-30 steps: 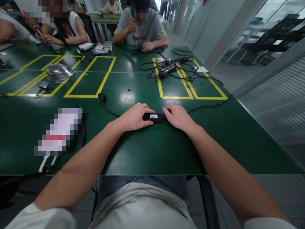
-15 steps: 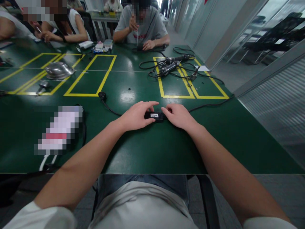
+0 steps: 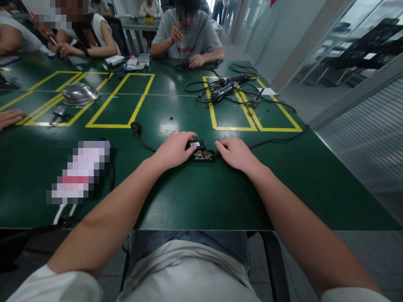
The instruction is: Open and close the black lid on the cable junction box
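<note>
Since the earlier frame, the black cover (image 3: 197,144) with the white label has moved off the black case (image 3: 206,158), toward the far left, and now I can see the circuit board (image 3: 201,153) with its coloured wires. My left hand (image 3: 178,149) holds this cover at its left end, the thumb and the fingers only a little apart around it. The case lies on the green worktop (image 3: 201,201) between my two hands, its open side up, just to the right of the left thumb. My right hand (image 3: 234,153) is half curled at the right end of the case, where the black cable (image 3: 277,139) goes out to the right; whether it grips the cable, I cannot tell. To the left, the plug (image 3: 135,127) lies well apart from the case.
</note>
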The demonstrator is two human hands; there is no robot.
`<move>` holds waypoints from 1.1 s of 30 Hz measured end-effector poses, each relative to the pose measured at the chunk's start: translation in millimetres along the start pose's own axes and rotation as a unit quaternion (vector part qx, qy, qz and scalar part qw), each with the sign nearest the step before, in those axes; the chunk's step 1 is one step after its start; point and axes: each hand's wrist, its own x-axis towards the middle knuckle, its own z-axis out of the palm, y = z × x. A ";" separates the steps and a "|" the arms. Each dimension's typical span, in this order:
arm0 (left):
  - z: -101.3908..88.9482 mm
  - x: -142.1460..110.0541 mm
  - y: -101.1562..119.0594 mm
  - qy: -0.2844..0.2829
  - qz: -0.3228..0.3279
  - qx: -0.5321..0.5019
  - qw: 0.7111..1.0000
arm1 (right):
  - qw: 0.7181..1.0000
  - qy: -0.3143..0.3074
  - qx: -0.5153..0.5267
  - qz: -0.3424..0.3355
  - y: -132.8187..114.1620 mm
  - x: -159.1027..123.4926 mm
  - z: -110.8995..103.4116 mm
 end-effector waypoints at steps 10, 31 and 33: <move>-11.0 -7.7 -14.7 0.013 -0.159 0.134 0.978 | 1.000 0.010 -0.014 0.004 6.6 0.3 4.7; -5.5 -8.6 17.2 -0.030 -0.145 0.178 0.973 | 0.998 0.030 -0.030 0.047 -3.5 -3.7 4.8; -3.7 -9.3 18.3 -0.015 -0.134 0.169 0.976 | 0.998 0.028 -0.029 0.043 -2.8 -3.6 5.1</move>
